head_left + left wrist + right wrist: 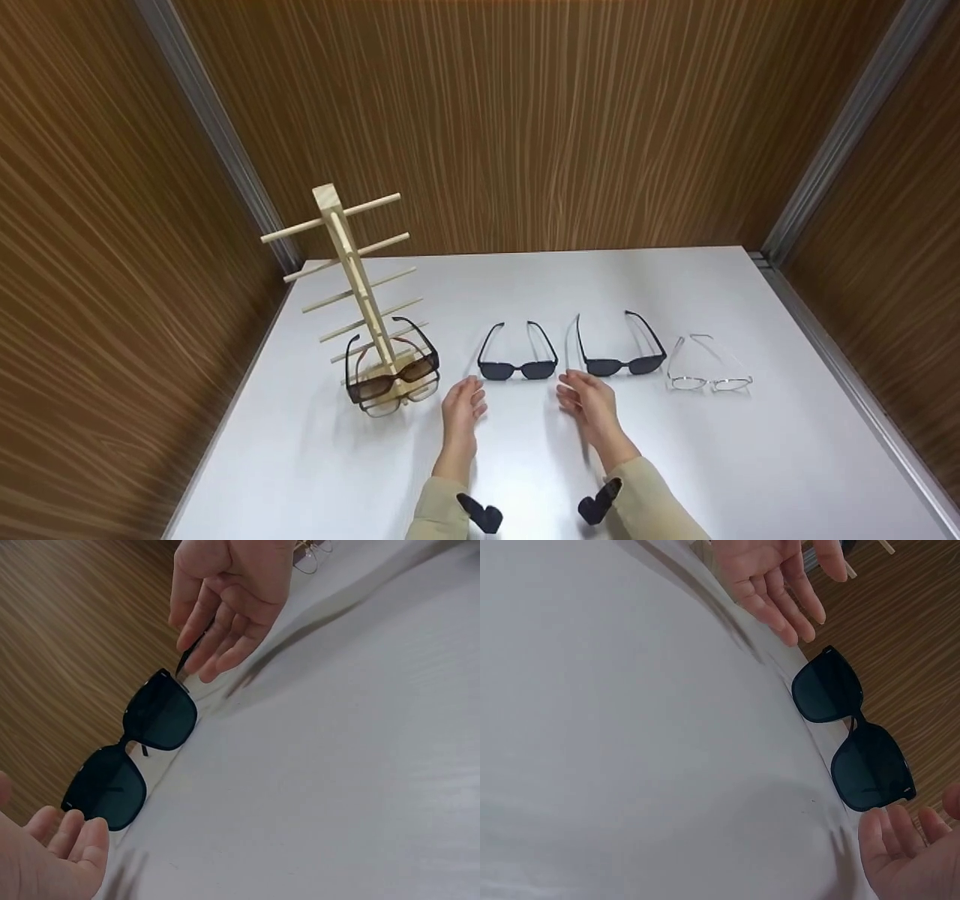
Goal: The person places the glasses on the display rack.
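Black sunglasses stand on the white table with lenses toward me and temples unfolded backward. Just off their left lower corner is my left hand, fingers loosely bent and holding nothing. My right hand hovers near their right side, between them and a second dark pair of sunglasses, also with nothing in its grasp. Both wrist views show the dark lenses between the two hands. In the right wrist view, the right hand's fingertips lie close beside one lens; whether they touch is unclear.
At the left stands a wooden peg rack; brown-tinted sunglasses and a clear-lens pair hang low on it. Thin-framed clear glasses lie at the right. Wood-grain walls enclose the table's back and sides.
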A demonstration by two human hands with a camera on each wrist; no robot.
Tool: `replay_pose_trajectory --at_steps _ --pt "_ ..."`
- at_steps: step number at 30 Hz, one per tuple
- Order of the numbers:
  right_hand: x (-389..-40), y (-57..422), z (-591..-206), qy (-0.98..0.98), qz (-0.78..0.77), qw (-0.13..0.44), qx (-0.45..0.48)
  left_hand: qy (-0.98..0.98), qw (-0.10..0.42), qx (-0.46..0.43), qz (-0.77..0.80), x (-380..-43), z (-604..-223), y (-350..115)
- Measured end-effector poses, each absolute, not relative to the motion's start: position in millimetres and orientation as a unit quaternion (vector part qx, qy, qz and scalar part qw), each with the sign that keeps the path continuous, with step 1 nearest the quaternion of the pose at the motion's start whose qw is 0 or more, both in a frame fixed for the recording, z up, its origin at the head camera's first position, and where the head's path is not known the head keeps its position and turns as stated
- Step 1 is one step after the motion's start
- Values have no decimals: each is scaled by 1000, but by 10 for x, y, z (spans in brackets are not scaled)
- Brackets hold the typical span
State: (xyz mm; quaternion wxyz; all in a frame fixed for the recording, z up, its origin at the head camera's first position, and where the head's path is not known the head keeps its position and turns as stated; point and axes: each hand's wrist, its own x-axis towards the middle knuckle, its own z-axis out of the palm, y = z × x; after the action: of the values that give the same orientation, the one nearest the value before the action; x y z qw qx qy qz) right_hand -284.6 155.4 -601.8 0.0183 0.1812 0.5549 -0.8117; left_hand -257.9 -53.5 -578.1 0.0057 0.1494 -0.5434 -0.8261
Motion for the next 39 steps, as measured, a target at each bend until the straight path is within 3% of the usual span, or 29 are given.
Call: replay_pose_trajectory --at_steps 7,20,39 --pt "-2934 1534 -6027 576 -797 14 179 -554 17 167 -815 -2842 -6056 -521" --pt "-3085 1473 -6126 599 -777 5 190 -565 -21 168 -808 -3004 -5976 -547" --pt "-3138 1378 -6062 600 -776 -1 195 -621 15 174 -764 -3102 -6081 -470"
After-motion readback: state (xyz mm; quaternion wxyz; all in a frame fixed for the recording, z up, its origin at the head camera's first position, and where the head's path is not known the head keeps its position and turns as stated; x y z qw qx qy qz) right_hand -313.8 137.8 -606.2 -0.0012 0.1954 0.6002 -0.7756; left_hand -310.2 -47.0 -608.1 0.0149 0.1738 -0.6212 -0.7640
